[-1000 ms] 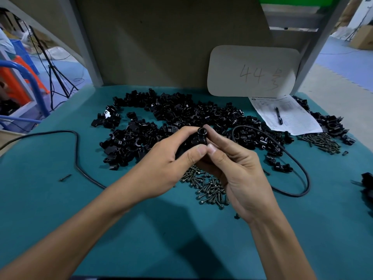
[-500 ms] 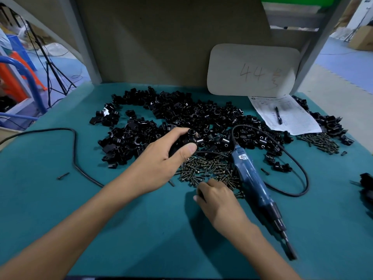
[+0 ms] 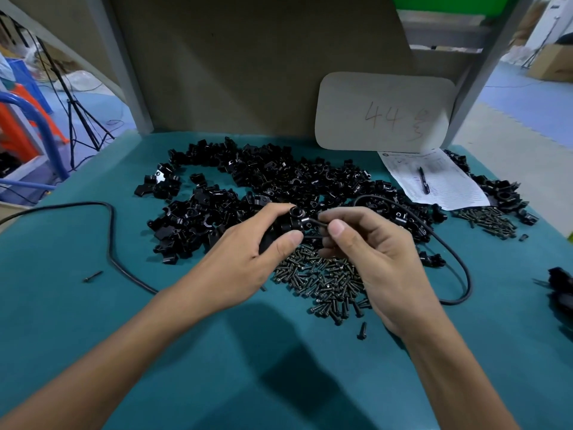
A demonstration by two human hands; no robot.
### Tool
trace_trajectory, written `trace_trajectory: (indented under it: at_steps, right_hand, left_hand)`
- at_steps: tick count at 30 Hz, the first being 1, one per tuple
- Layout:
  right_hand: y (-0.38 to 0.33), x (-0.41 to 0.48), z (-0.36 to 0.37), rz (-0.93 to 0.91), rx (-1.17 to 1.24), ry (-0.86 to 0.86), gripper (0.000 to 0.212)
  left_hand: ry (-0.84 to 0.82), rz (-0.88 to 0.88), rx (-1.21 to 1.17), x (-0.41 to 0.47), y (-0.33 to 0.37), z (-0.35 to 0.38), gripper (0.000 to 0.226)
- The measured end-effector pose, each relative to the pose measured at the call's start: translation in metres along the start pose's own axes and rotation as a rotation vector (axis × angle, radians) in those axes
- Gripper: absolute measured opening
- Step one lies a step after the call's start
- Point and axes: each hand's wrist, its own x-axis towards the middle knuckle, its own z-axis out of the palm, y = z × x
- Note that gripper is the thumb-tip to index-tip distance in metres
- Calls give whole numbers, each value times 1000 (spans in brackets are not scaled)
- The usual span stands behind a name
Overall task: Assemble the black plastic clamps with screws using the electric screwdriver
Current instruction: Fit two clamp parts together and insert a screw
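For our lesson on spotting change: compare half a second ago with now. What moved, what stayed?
The right hand rose from the screw pile to the black clamp, now pinching a screw against it. The electric screwdriver is out of sight. The left hand holds the clamp as before; clamp pile and cable unchanged.

Clamp (image 3: 293, 224): lower body hidden inside the left hand (image 3: 248, 262). Screw (image 3: 317, 223): one end hidden by the fingertips of the right hand (image 3: 378, 259). Cable (image 3: 109, 231) cut off at the 9 o'clock edge. Black object (image 3: 560, 288) cut off at the 3 o'clock edge. Sheet (image 3: 446, 184): print too small to read.
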Motion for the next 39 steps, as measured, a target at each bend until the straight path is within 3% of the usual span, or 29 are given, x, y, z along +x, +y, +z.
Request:
trace_trajectory:
  at_steps: [6,13,21,25,31,33,35,37,39]
  right_hand:
    - [-1,4,1,-6,-83,-74,19]
    - [-1,12,3,71,53,-56,11]
    - [-5,9,9,17,-356,-131,33]
    - [-10,12,1,37,-410,-273,29]
    - [-7,18,5,39,-407,-300,50]
    - [3,21,-10,45,-591,-238,54]
    - [22,19,-38,98,-939,-120,47]
    - [44,10,-63,363,-1265,-85,59]
    - [67,-3,-78,558,-1386,-137,68]
  left_hand:
    - [-19,3,-1,0,5,0,48]
    - [-19,73,46,0,9,0,32]
    - [-14,64,80,-2,10,1,34]
    - [-36,69,75,-4,11,-1,33]
    - [-40,92,99,-5,14,-1,34]
    - [-32,79,96,-6,12,0,34]
    - [-17,51,88,-7,7,-1,37]
    - [-16,36,87,-7,3,-2,45]
    - [-19,36,83,-7,2,-3,48]
